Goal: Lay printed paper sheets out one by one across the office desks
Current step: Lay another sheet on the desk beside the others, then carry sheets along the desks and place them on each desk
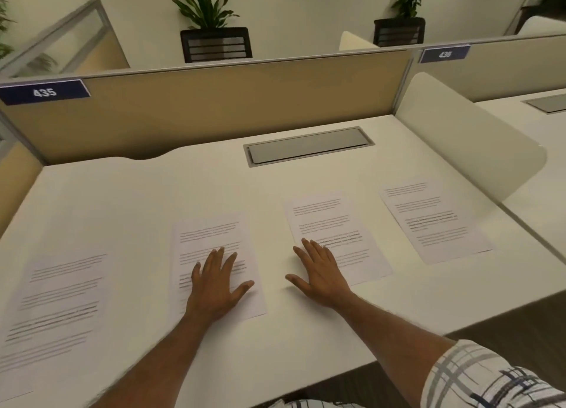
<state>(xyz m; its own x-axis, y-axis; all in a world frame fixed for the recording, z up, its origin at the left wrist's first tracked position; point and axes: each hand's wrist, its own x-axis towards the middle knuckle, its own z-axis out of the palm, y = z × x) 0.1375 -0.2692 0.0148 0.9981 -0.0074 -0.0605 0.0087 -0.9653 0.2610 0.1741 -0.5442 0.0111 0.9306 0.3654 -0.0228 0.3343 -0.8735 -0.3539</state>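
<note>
Spreads the left fingers (219,259) straight and flat on the second sheet (211,233), gripping nothing. Sets the right fingers (312,250) just as straight over the near left part of the third sheet (324,217), thumb out over bare desk (137,199). Carries no paper in either hand.

Shows four sheets down in a row, print up, all on the near side of the hatch (309,145). Places the second near and left of the hatch, the third near and slightly right of it. Puts the first sheet (58,300) far left of the hatch and the fourth sheet (435,217) well right of it, just beside the divider (459,125). Lie apart, none overlapping.

Reads as a desk finished or nearly so, perhaps wanting only a last smoothing of the two middle sheets. Leaves the next desk (545,138), right of the hatch past the divider, with no sheet on the part in view. Shows no spare stack anywhere, so cannot tell how many sheets remain.

Rests the left hand (214,285) palm down, near and left of the hatch, wrist straight, forearm running back toward the lower edge. Rests the right hand (318,276) palm down, angled a little leftward, forearm reaching in from the lower right out of a plaid sleeve (490,377).
</note>
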